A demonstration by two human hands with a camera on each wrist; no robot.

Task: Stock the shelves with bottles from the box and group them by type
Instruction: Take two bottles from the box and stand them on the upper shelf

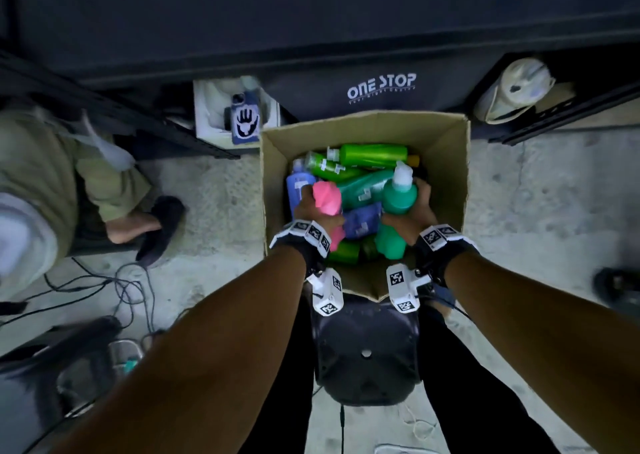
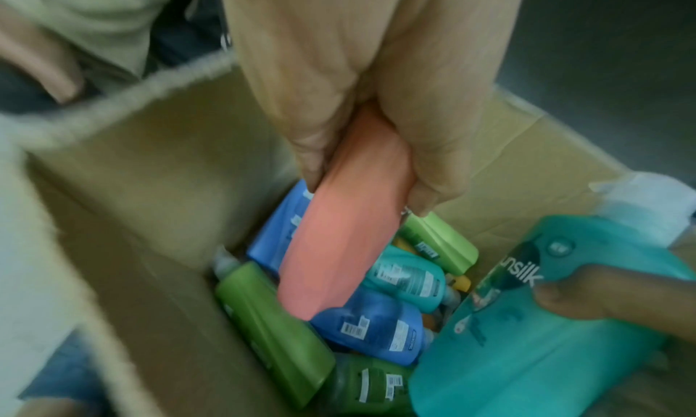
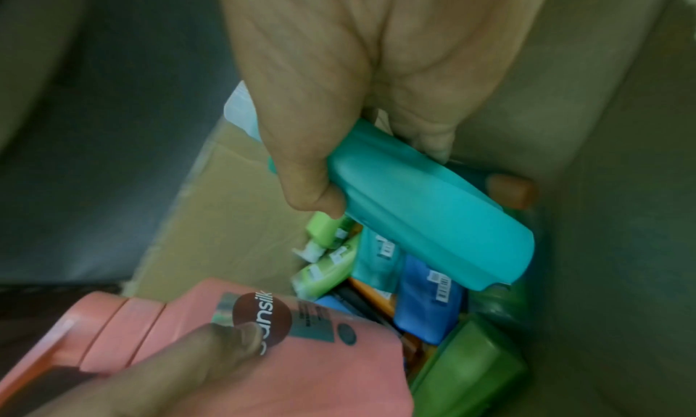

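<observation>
An open cardboard box on the floor holds several green, teal and blue bottles lying in a heap. My left hand grips a pink bottle above the box's left side; the same pink bottle fills the middle of the left wrist view, with fingers wrapped round it. My right hand grips a teal bottle with a white cap, held over the right side. In the right wrist view the teal bottle sits in my curled fingers.
A dark shelf unit with a "ONE STOP" panel stands behind the box. Another person crouches at left, with a foot in a dark slipper. Cables lie on the concrete floor. A black stool sits below my arms.
</observation>
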